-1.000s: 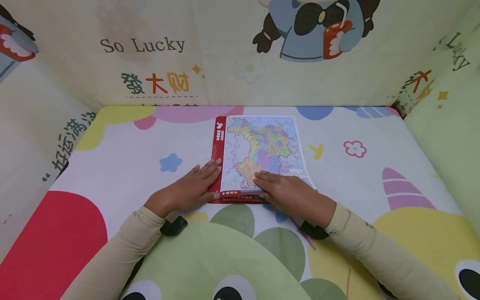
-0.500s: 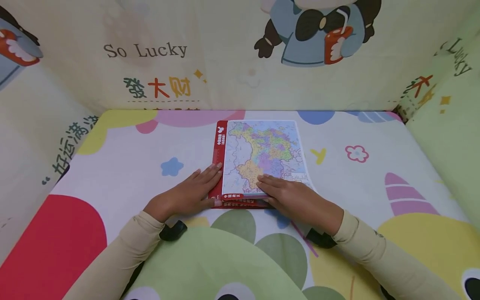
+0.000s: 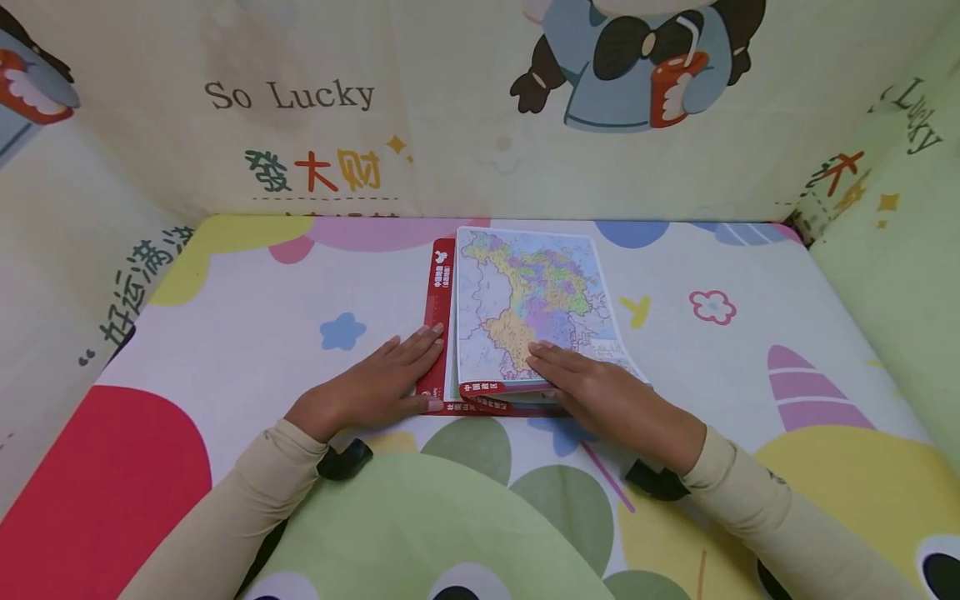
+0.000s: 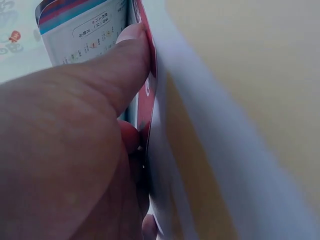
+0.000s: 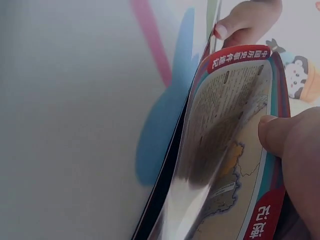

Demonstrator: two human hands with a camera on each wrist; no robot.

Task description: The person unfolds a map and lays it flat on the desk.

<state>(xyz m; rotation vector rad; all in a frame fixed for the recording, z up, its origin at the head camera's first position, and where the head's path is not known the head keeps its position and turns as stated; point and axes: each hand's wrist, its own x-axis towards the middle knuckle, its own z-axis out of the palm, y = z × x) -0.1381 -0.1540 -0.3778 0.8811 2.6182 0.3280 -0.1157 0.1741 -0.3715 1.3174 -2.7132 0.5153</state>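
A colourful printed map sheet (image 3: 517, 308) with a red label at its lower edge lies over a red-bordered map sheet (image 3: 440, 287), shifted to the right of its left border. My right hand (image 3: 611, 400) pinches the upper sheet near its front right, with straight fingers on top. In the right wrist view, the thumb (image 5: 275, 135) rests on the sheet's other printed face, which bows away from the layer below. My left hand (image 3: 375, 383) lies flat on the red border at the left. In the left wrist view, its thumb (image 4: 132, 55) presses close to the border's edge.
The table (image 3: 247, 333) wears a cloth with bright cartoon shapes. Upright printed cloth walls (image 3: 450, 150) stand along its back and both sides. Dark wrist-worn cameras sit under the left wrist (image 3: 345, 460) and the right wrist (image 3: 656, 480).
My right hand has drawn the upper map sheet to the right and slightly up off the lower one, baring more of the red border. My left hand stays in place on the border.
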